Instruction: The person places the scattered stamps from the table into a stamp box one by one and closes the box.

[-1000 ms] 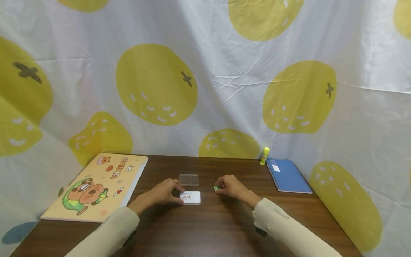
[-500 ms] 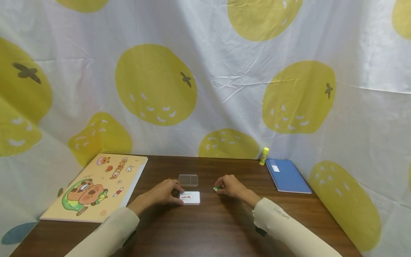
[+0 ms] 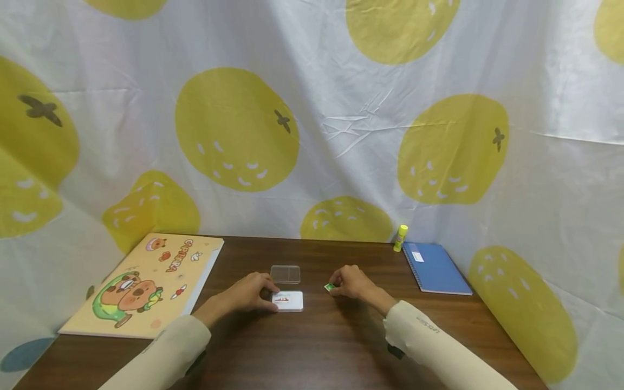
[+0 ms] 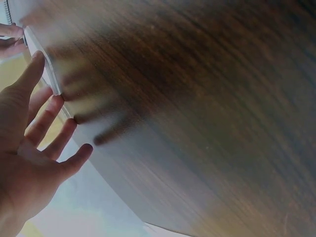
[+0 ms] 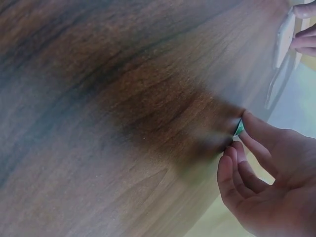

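Note:
A flat clear case with a white insert and red print lies on the table. My left hand holds its left end between thumb and fingers; in the left wrist view the thumb is on the near edge. Behind the case lies a clear plastic lid with a line across it. To the right, my right hand pinches a small flat green-and-white piece low over the table. In the right wrist view the green piece is partly hidden by the fingers; its kind cannot be told.
A large capybara-print folder lies on the left side of the brown table. A yellow glue stick stands at the back right beside a blue spiral notebook. A fruit-print curtain surrounds the table.
The small green piece has turned slightly in my right fingers, and a little more of it shows. My left hand and the case have stayed in place.

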The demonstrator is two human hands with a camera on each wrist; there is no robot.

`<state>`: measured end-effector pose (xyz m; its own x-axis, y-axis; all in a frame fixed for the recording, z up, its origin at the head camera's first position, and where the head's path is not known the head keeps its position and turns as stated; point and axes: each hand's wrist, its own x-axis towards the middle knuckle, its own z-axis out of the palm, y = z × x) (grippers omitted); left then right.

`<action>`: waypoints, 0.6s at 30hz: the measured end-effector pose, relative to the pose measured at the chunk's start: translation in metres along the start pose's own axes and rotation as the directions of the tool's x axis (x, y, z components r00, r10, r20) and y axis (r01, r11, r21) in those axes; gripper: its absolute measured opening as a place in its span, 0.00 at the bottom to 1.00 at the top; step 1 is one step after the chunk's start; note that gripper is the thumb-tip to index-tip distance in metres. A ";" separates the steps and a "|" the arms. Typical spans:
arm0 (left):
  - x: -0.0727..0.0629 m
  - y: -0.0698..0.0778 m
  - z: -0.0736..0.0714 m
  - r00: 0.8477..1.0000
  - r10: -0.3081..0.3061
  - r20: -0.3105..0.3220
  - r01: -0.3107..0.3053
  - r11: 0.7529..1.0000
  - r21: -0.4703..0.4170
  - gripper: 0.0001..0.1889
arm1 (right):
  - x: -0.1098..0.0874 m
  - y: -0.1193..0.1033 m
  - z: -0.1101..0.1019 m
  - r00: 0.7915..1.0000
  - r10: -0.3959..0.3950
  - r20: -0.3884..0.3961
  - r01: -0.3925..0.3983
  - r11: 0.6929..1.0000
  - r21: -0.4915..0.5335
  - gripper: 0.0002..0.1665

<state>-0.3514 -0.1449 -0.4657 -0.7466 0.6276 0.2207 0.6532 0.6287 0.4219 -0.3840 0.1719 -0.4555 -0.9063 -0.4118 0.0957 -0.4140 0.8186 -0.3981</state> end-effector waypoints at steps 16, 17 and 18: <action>0.000 -0.002 0.001 1.000 0.008 -0.005 -0.008 1.000 0.013 0.22 | -0.004 -0.004 -0.001 1.000 -0.027 0.004 0.026 0.999 0.045 0.10; 0.000 -0.002 0.001 1.000 0.010 -0.006 -0.010 1.000 0.013 0.22 | -0.004 -0.004 -0.001 1.000 -0.025 0.004 0.024 0.999 0.044 0.10; 0.000 -0.002 0.001 1.000 0.013 -0.007 -0.013 1.000 0.012 0.22 | -0.005 -0.005 -0.001 1.000 -0.018 0.008 0.017 0.999 0.048 0.11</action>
<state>-0.3529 -0.1456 -0.4672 -0.7387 0.6326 0.2328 0.6646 0.6258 0.4083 -0.3779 0.1704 -0.4530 -0.8981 -0.4293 0.0953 -0.4248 0.7911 -0.4400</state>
